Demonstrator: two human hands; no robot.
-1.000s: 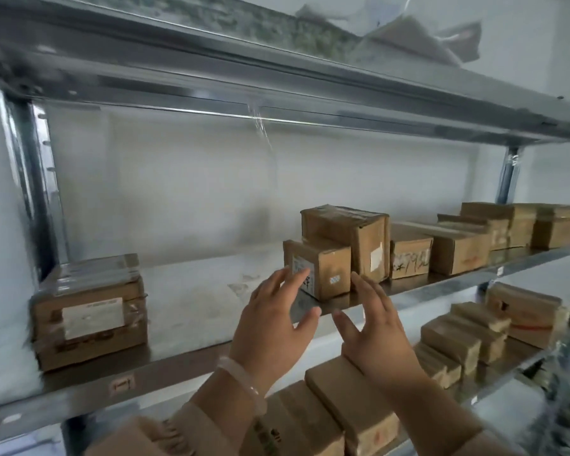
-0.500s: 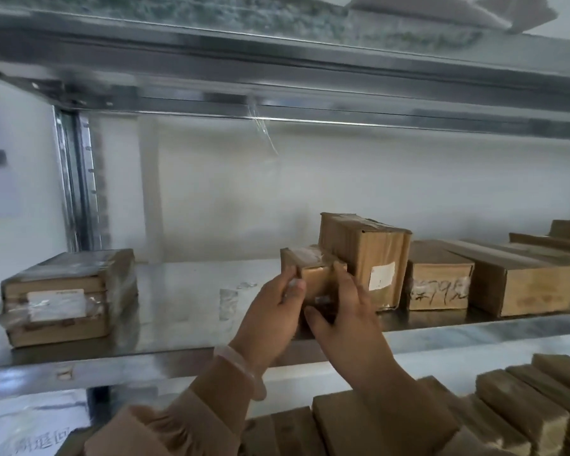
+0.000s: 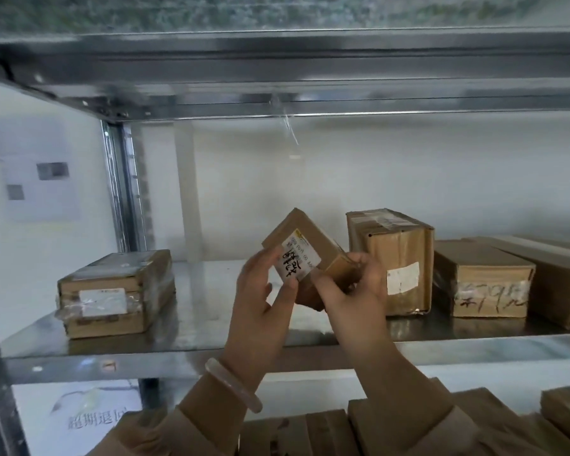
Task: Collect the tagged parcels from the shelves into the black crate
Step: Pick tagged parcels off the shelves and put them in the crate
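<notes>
While your left hand (image 3: 260, 301) and right hand (image 3: 352, 291) both grip the small parcel (image 3: 313, 258), tilted, label (image 3: 298, 260) facing you, it clears the shelf (image 3: 178, 343) front edge.

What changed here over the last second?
The small parcel came off the shelf: the left hand and right hand, open and reaching a second ago, gripped it, lifted it and tilted its label toward the camera. The tall box beside it and the taped parcel at left stayed put.

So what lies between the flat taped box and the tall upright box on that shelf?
Head view: bare shelf; in front of it, the left hand and right hand hold the small labelled parcel, tilted.
</notes>
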